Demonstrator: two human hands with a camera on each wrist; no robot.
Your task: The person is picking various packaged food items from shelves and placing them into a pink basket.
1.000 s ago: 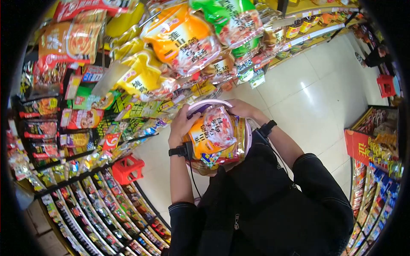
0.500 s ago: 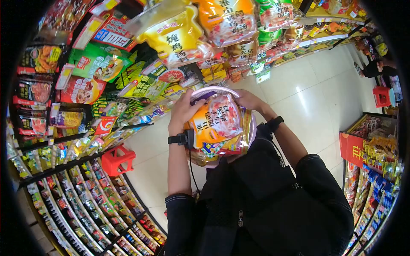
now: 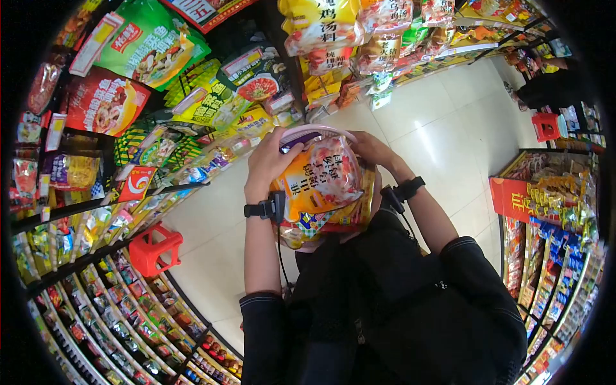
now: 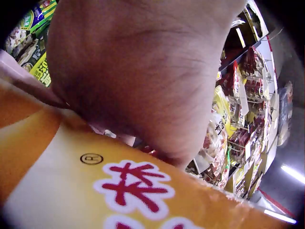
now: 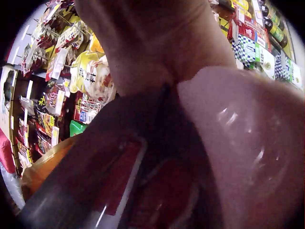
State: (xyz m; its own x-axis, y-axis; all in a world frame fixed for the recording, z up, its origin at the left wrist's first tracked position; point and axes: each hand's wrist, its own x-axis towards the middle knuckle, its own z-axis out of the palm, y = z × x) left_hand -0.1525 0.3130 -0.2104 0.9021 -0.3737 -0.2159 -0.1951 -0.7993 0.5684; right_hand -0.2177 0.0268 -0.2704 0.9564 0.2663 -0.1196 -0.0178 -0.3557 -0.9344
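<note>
A light pink basket, full of packets, is held against the body in the head view. On top lies an orange and white packet with black lettering. My left hand grips the rim at the upper left, its thumb over the inner side. At the upper right my right hand grips the same rim, fingers partly hidden. In the left wrist view the hand is above the orange packet. The right wrist view has the hand against the pink basket wall, beside dark glossy packaging.
Hanging packets fill the shelves at left and top. A red stool stands on the pale tiled floor; another is at the right. A red display box stands at the right, and a person in black is farther back.
The hanging green and red packets at the left appear larger and nearer, while the orange and yellow ones have shifted up and right. Both hands keep their hold on the basket.
</note>
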